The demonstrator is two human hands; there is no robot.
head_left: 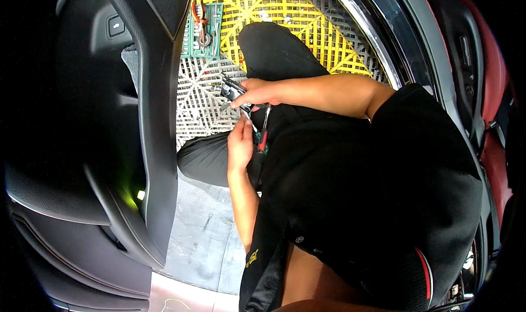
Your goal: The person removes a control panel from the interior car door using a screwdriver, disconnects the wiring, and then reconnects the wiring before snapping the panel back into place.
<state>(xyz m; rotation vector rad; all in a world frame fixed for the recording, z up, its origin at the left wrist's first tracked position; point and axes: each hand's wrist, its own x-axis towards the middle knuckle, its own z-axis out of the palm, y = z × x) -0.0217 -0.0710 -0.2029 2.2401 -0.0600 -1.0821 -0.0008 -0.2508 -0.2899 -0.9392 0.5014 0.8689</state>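
Note:
Low over my crossed legs, my right hand [255,92] is closed around a small black mechanical part with metal bits [229,88]. Its exact kind is not clear. My left hand [240,145] is just below, fingers pinched together at the part's lower end. What they grip is partly hidden; a thin metal piece shows by the fingertips. Beside the left hand, a hand tool with a red and black handle and a metal shaft [263,140] rests against my dark trousers.
An open green tool tray [219,46] with sockets lies on the yellow and white grid floor mat [197,112]. Red-handled pliers [201,18] lie on it. A dark car door [161,147] stands at left. The car's sill [378,32] and a red seat [493,169] are at right.

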